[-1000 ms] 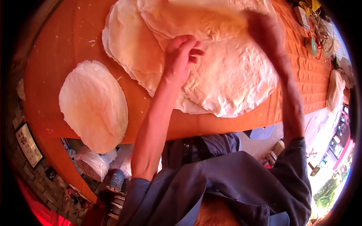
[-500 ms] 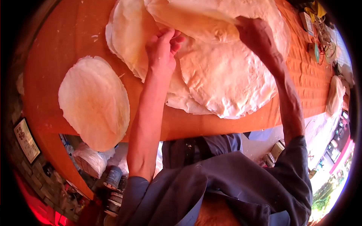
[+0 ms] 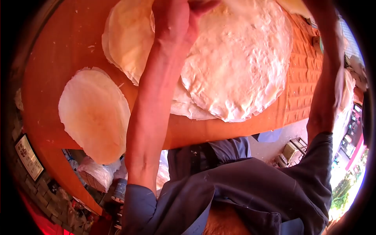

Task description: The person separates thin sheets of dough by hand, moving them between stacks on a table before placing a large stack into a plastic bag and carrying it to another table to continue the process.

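Large, thin, pale round flatbread sheets (image 3: 235, 70) lie in an overlapping pile on an orange-covered table (image 3: 78, 35). My left hand (image 3: 176, 15) is over the upper left part of the pile, cut by the top edge. Its visible fingers stretch to the right, a little blurred, with nothing seen in them. My right forearm (image 3: 329, 70) reaches up the right side, and the hand itself is beyond the frame. Close to that wrist, a yellowish thin sheet (image 3: 294, 7) shows at the top edge; what holds it is hidden. One separate flatbread sheet (image 3: 94, 113) lies at the left, overhanging the table's near edge.
A framed sign (image 3: 29, 156) stands at the far left. Below the table are a plastic-wrapped bundle (image 3: 98, 172) and a can (image 3: 119, 190). A small metal-framed box (image 3: 293, 150) sits on the floor at right. Bright daylight comes from the right.
My right hand has moved up and right out of view, and the thin sheet it held over the pile has shifted to the upper right. My left hand has moved up.
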Tool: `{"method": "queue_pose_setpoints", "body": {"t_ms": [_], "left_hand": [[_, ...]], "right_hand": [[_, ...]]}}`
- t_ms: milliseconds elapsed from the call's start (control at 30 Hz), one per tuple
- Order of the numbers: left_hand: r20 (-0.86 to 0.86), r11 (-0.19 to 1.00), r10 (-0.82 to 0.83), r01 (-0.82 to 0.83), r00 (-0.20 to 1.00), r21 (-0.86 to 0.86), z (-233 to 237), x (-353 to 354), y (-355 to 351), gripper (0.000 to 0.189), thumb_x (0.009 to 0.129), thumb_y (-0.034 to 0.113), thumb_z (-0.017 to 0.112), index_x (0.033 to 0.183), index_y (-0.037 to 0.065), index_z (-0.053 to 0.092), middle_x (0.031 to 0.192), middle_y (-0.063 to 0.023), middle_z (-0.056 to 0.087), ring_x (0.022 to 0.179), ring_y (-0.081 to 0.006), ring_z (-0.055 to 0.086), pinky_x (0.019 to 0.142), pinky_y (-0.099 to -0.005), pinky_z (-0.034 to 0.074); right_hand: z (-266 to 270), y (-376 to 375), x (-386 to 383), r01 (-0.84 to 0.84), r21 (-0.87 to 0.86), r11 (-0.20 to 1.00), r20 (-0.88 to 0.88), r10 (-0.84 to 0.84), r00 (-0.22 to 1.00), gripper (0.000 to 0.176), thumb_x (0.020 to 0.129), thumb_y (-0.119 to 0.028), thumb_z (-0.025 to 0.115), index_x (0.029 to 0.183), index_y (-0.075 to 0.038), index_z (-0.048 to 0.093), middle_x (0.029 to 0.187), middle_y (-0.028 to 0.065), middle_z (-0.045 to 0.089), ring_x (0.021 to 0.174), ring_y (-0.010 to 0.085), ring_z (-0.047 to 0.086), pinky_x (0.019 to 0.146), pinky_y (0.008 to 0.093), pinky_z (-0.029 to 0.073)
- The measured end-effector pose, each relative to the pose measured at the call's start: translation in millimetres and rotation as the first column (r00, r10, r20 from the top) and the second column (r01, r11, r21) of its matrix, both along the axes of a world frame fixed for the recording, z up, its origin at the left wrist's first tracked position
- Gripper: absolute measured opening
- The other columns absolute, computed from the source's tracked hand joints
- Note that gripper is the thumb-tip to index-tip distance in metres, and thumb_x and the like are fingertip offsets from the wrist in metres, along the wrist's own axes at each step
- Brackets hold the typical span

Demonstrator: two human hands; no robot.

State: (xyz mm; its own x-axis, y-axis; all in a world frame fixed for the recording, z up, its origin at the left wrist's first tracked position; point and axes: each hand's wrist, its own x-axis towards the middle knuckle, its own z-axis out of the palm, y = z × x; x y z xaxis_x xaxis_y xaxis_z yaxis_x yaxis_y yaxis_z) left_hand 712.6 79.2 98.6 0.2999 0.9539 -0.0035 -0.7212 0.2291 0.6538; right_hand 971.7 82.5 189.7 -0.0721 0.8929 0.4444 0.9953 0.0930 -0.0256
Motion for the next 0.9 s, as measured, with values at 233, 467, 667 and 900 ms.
{"method": "queue_pose_setpoints", "body": {"t_ms": [233, 467, 667, 900], "left_hand": [[-0.111, 0.919, 0.02, -0.062, 0.994, -0.388, -15.0, -17.2, -128.2, 0.014, 0.093, 0.007, 0.054, 0.104, 0.0, 0.058, 0.089, -0.0083, 0.067, 0.078, -0.0231, 0.068, 0.073, -0.039, 0.06], [-0.277, 0.87, -0.046, -0.098, 0.96, -0.484, -74.5, -38.0, -210.5, 0.024, 0.097, 0.012, 0.055, 0.118, 0.002, 0.057, 0.104, -0.0062, 0.065, 0.093, -0.0181, 0.066, 0.074, -0.0328, 0.059], [-0.166, 0.916, 0.081, -0.139, 0.983, -0.376, -82.1, -54.5, -211.9, 0.031, 0.101, 0.03, 0.048, 0.113, 0.002, 0.058, 0.106, -0.007, 0.065, 0.094, -0.0171, 0.065, 0.08, -0.0319, 0.056], [-0.144, 0.947, 0.001, -0.047, 0.99, -0.317, -72.7, -58.4, -195.4, 0.023, 0.097, 0.014, 0.05, 0.115, 0.001, 0.056, 0.106, -0.0094, 0.065, 0.092, -0.0188, 0.066, 0.08, -0.0359, 0.057]], "right_hand": [[-0.8, -101.4, -72.0, -0.189, -0.131, 0.973, -0.084, 0.179, 0.98, 0.016, 0.08, -0.003, 0.059, 0.093, -0.009, 0.067, 0.074, 0.0164, 0.062, 0.064, 0.0303, 0.062, 0.059, 0.0395, 0.05], [-137.4, -153.9, -93.6, -0.377, -0.34, 0.862, -0.339, 0.261, 0.904, 0.005, 0.071, -0.004, 0.057, 0.073, -0.007, 0.06, 0.068, 0.0146, 0.061, 0.066, 0.0361, 0.061, 0.057, 0.0445, 0.049], [-134.7, -172.0, -101.8, -0.384, -0.407, 0.829, -0.345, 0.25, 0.905, 0.006, 0.072, -0.005, 0.058, 0.077, -0.004, 0.061, 0.073, 0.0157, 0.063, 0.07, 0.036, 0.062, 0.062, 0.0452, 0.05], [-124.7, -167.2, -129.2, -0.489, -0.342, 0.803, -0.553, 0.249, 0.795, 0.016, 0.081, -0.017, 0.062, 0.085, -0.002, 0.065, 0.075, 0.0184, 0.062, 0.071, 0.0377, 0.061, 0.063, 0.0453, 0.048]]}}
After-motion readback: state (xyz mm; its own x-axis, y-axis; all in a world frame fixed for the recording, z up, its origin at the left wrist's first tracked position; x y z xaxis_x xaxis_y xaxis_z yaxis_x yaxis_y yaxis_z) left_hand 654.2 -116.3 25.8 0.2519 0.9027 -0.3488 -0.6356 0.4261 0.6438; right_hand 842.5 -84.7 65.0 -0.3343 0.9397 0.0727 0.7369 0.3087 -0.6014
